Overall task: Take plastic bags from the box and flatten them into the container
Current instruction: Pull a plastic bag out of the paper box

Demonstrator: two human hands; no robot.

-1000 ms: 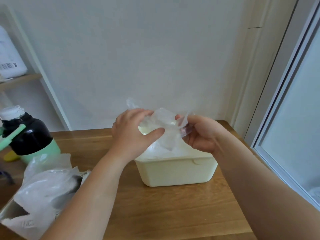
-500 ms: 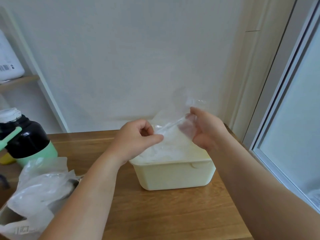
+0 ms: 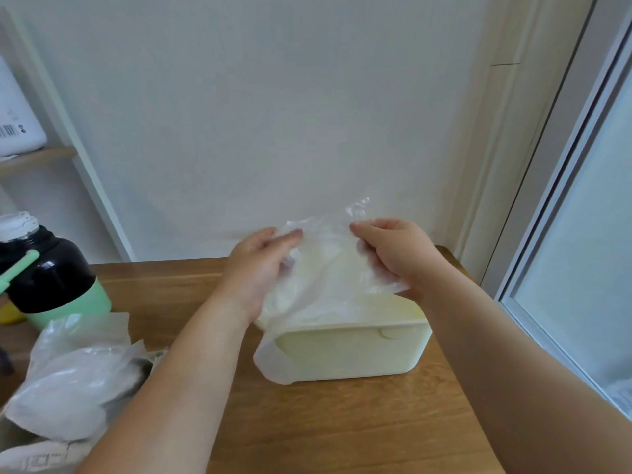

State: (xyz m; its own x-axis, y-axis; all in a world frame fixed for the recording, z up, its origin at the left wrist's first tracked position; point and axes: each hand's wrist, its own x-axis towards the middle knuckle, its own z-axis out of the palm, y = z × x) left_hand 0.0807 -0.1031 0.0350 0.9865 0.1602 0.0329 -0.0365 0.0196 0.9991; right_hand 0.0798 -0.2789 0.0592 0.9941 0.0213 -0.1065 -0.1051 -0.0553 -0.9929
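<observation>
- Our left hand [image 3: 259, 268] and right hand [image 3: 394, 256] pinch the plastic bag [image 3: 328, 268] by its top edge above the container [image 3: 352, 352]
- We should pull it taut, lower it flat, and tuck in the corner draped outside

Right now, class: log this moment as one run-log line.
step: bag held spread above container | left hand: pinches bag | right hand: pinches bag | container: bag corner hangs over front

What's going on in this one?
A person holds a clear plastic bag spread between the left hand and the right hand, just above the cream container on the wooden table. The bag's lower corner drapes over the container's front left corner. More crumpled bags lie at the left.
</observation>
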